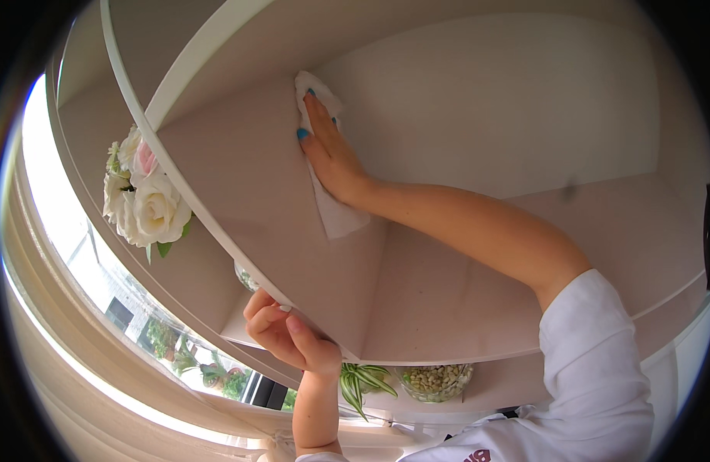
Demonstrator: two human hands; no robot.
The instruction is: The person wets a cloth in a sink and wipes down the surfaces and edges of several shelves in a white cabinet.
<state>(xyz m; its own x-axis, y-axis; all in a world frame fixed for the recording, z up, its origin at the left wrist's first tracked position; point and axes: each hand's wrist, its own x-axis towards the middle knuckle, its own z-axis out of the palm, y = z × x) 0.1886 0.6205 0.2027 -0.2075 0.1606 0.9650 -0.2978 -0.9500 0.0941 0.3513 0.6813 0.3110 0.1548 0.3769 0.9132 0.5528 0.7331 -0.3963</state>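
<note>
My right hand [334, 161] presses a white cloth [342, 220] flat against the inside of a pale shelf compartment. Its blue-nailed fingers point up along the corner where the upright divider panel [262, 190] meets the back panel [499, 110]. Part of the cloth hangs below the palm, and some of it is hidden under the hand. Lower down, my left hand [294, 335] touches the white front edge of the divider with its fingers bent. Whether it grips that edge, I cannot tell. Small dark specks dot the compartment's bottom board [447, 294].
Artificial white and pink roses [152, 202] stand in the compartment left of the divider. Beneath the bottom board are a striped-leaf plant [360, 378] and a glass bowl of pebbles [435, 381]. A beige curtain [60, 369] hangs beside the window at left.
</note>
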